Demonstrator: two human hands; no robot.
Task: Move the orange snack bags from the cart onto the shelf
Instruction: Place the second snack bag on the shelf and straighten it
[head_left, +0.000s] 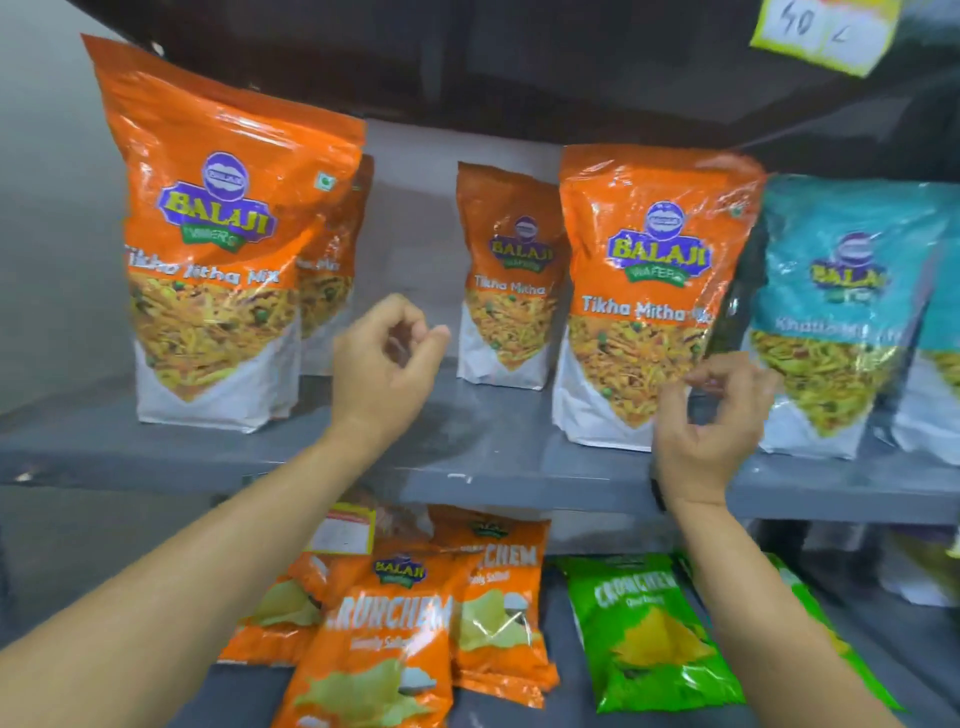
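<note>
- Already upright at the left of the frame: a large orange snack bag (218, 234) on the grey shelf (493, 447), with a second orange bag (332, 260) tucked just behind it.
- Left hand (384, 364), centre-left, hovers over bare shelf, fingers loosely curled, holding nothing.
- Centre: a smaller-looking orange bag (506, 280) stands further back.
- Right of centre, another orange bag (639, 296) stands beside a teal bag (841, 312).
- Right hand (711, 415) is at that bag's lower right edge, fingers curled and empty; contact is unclear.
- Cart is out of view, so what remains cannot be judged; the central gap suggests room for more.
</note>
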